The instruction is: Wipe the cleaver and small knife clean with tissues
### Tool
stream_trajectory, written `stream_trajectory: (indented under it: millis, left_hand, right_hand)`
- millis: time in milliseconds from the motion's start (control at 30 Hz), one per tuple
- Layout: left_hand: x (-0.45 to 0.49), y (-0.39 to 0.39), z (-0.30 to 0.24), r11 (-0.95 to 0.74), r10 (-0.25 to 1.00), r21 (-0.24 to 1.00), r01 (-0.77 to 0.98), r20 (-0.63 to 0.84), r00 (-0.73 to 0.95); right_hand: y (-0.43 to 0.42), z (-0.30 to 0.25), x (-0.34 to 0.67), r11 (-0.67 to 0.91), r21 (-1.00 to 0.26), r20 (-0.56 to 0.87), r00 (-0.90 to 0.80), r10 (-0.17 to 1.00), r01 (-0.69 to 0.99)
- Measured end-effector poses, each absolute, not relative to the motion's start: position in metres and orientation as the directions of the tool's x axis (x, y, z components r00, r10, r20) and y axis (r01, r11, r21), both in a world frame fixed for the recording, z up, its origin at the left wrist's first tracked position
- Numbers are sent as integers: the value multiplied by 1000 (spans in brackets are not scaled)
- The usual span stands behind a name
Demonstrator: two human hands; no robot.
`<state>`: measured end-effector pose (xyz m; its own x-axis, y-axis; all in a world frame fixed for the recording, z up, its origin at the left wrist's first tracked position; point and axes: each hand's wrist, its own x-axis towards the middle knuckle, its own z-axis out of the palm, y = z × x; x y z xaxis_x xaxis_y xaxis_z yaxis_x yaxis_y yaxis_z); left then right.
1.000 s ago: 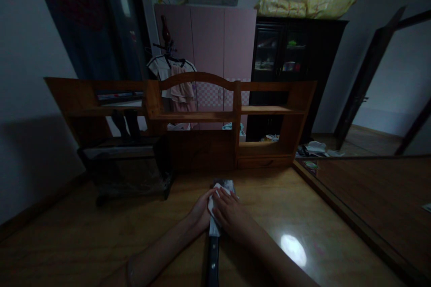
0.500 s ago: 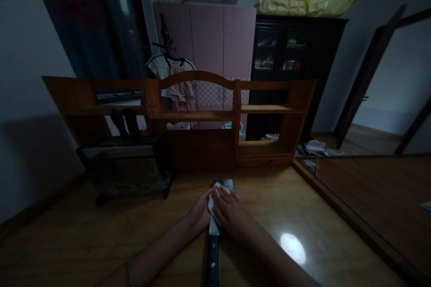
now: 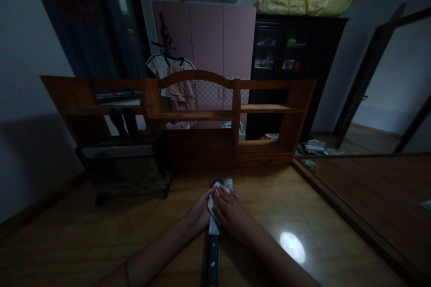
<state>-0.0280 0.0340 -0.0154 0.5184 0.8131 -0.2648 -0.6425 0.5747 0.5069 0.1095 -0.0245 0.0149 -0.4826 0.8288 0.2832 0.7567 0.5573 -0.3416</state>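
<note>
A cleaver (image 3: 213, 228) lies flat on the wooden tabletop, its black riveted handle toward me and its broad blade pointing away. A folded white cloth or tissue (image 3: 210, 202) rests across the blade. My left hand (image 3: 201, 210) is closed at the blade's left side, its fingertips at the cloth; part of its grip is hidden. Over the cloth lies my right hand (image 3: 232, 211), fingers together and curled, pressing it to the blade. The far end of the blade (image 3: 226, 183) shows beyond my fingers. Neither hand touches the handle.
A dark knife block (image 3: 124, 168) with two black handles stands at left on the table (image 3: 151, 228). A wooden shelf unit (image 3: 198, 116) runs along the back. At right is a raised table edge (image 3: 336, 206). A bright light reflection sits right of my right forearm.
Almost nothing differs. Both hands keep their hold on the cloth over the blade, and the cleaver stays in place; the view has shifted very slightly.
</note>
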Motion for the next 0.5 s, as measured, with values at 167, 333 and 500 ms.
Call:
stream_trajectory:
  millis: [167, 333, 500]
  left_hand:
    - [-29, 34, -16, 584, 807, 506, -635, -278, 521]
    - [-29, 33, -14, 589, 799, 521, -618, -260, 542]
    - [-28, 32, -13, 576, 810, 537, -616, -275, 518]
  right_hand:
    - [-24, 15, 110, 553, -341, 280, -479, 832, 760]
    - [-25, 17, 108, 541, -335, 294, -460, 838, 772]
    - [-28, 18, 108, 530, -324, 310, -441, 842, 784]
